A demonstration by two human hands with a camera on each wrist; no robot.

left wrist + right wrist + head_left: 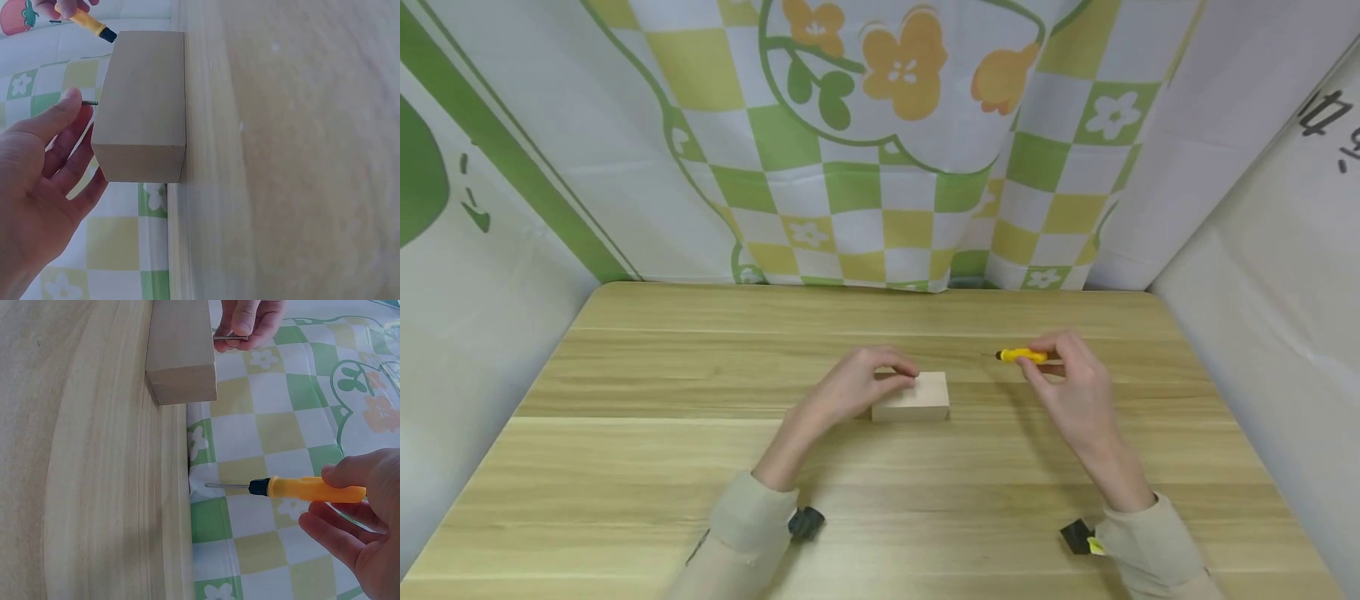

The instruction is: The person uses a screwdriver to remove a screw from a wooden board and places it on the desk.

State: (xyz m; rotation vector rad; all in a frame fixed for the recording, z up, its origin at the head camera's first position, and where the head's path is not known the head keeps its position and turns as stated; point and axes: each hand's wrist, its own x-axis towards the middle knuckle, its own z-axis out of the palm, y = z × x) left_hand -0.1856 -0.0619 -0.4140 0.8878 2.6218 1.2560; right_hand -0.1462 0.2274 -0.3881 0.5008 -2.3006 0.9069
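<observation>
A pale wooden block (931,393) lies flat on the table. My left hand (850,388) is over its left part, thumb and fingers pinching a thin metal screw (231,338). The screw stands upright, its lower end at the block's top face. Threads on the screw (90,102) show between the fingertips and the block in the left wrist view. To the right of the block, my right hand (1081,396) holds a yellow screwdriver (312,489) by its handle, above the table. Its metal shaft points left toward the block and touches nothing.
The wood-grain table (647,467) spreads around the block. A patterned curtain (857,183) hangs along the table's back edge, with white cloth (1270,275) on the right side. Small dark wrist devices (806,523) sit at both sleeves.
</observation>
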